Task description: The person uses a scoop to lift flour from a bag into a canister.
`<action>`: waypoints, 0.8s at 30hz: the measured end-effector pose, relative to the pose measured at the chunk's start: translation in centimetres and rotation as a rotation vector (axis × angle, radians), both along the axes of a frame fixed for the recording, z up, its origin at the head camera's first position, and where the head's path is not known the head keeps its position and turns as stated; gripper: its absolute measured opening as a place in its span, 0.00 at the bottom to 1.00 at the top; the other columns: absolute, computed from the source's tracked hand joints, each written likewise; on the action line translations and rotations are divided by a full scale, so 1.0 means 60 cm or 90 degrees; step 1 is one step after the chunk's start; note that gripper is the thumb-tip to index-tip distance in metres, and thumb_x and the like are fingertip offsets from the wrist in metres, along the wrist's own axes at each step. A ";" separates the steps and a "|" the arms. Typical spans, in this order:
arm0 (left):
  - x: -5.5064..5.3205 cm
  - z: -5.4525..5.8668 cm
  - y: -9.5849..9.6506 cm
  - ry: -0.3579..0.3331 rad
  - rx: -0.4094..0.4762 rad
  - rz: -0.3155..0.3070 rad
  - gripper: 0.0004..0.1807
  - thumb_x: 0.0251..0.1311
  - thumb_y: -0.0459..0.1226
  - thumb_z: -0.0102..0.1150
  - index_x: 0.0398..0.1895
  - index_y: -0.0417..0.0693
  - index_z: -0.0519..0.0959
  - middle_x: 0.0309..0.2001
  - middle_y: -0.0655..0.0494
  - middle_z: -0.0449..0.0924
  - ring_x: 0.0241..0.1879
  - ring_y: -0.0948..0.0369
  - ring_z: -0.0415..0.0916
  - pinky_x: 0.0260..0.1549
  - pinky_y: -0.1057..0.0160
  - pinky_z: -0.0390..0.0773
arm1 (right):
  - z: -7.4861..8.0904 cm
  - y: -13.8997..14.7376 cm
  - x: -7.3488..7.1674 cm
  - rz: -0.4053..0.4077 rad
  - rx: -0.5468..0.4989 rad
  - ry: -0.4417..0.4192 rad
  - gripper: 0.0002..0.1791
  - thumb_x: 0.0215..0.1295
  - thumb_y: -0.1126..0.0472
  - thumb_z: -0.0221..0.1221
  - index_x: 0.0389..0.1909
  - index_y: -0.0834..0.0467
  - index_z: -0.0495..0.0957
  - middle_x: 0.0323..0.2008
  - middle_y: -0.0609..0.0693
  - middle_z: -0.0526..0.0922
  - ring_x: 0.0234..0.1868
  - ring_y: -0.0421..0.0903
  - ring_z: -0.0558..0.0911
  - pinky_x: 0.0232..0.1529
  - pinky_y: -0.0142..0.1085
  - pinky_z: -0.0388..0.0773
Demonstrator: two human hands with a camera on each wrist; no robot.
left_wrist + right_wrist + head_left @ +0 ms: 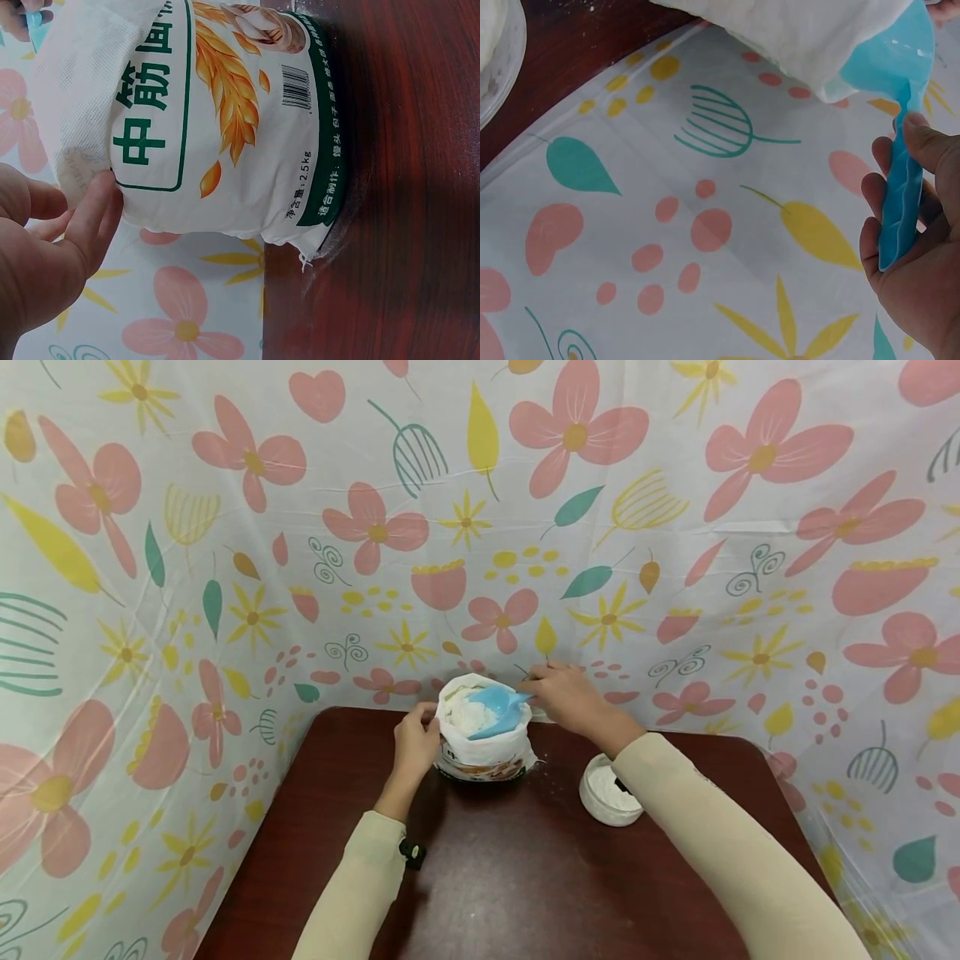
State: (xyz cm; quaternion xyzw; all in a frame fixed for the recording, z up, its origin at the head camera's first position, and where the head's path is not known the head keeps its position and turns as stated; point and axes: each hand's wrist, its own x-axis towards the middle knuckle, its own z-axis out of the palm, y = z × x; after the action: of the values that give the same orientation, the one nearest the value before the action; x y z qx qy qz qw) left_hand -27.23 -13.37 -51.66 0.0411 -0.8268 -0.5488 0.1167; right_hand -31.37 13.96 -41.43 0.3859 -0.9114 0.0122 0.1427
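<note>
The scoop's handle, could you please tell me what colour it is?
Blue: the scoop's handle shows best in the right wrist view.

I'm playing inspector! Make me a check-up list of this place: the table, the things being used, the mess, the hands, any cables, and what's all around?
Surface: reddish-brown table, shiny.
Job's things: white bag, open at the top, with white powder inside; blue scoop in the bag's mouth; bowl on the person's right, also holding something white.
Clutter: white dust on the table by the bag.
Left hand: fingertips touch the bag; whether they pinch it is unclear.
Right hand: grips the scoop's handle.
Cables: nothing seen.
Surroundings: flowery sheet behind the table and along its sides.
</note>
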 end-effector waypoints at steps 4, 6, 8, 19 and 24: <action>0.000 0.001 0.001 0.004 0.001 -0.001 0.14 0.74 0.30 0.54 0.58 0.39 0.81 0.47 0.42 0.85 0.34 0.54 0.85 0.33 0.61 0.89 | 0.000 0.011 -0.001 0.017 -0.033 0.010 0.17 0.63 0.59 0.72 0.53 0.49 0.89 0.42 0.51 0.84 0.39 0.52 0.78 0.35 0.45 0.78; -0.001 0.001 0.001 0.007 0.000 -0.001 0.14 0.74 0.30 0.54 0.58 0.39 0.81 0.46 0.42 0.85 0.34 0.53 0.85 0.33 0.61 0.89 | -0.001 0.017 -0.002 0.025 -0.054 0.013 0.16 0.62 0.60 0.72 0.51 0.50 0.89 0.41 0.51 0.85 0.38 0.52 0.77 0.35 0.43 0.78; -0.001 0.000 0.001 0.009 -0.003 0.001 0.14 0.73 0.29 0.54 0.58 0.39 0.81 0.46 0.42 0.85 0.34 0.53 0.85 0.32 0.61 0.89 | -0.002 0.023 -0.003 0.030 -0.068 0.020 0.15 0.61 0.61 0.73 0.50 0.51 0.89 0.41 0.52 0.85 0.38 0.52 0.77 0.37 0.43 0.78; -0.002 0.000 0.001 0.010 -0.014 0.008 0.13 0.73 0.30 0.54 0.57 0.40 0.82 0.45 0.42 0.85 0.35 0.53 0.85 0.33 0.60 0.89 | -0.020 0.054 0.009 0.001 -0.145 -0.012 0.18 0.66 0.65 0.69 0.56 0.54 0.87 0.43 0.53 0.84 0.46 0.54 0.79 0.43 0.47 0.80; 0.000 0.001 0.001 0.008 -0.015 0.010 0.13 0.73 0.30 0.55 0.56 0.39 0.82 0.45 0.43 0.85 0.34 0.54 0.85 0.33 0.60 0.89 | -0.036 0.065 0.020 -0.004 -0.206 0.000 0.17 0.64 0.65 0.69 0.54 0.58 0.87 0.45 0.56 0.85 0.50 0.57 0.80 0.48 0.55 0.80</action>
State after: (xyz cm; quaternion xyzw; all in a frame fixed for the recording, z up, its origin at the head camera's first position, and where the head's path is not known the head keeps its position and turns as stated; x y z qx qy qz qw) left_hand -27.23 -13.30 -51.57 0.0428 -0.8321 -0.5383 0.1266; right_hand -30.18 17.88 -43.61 0.3549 -0.8988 0.1585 0.2028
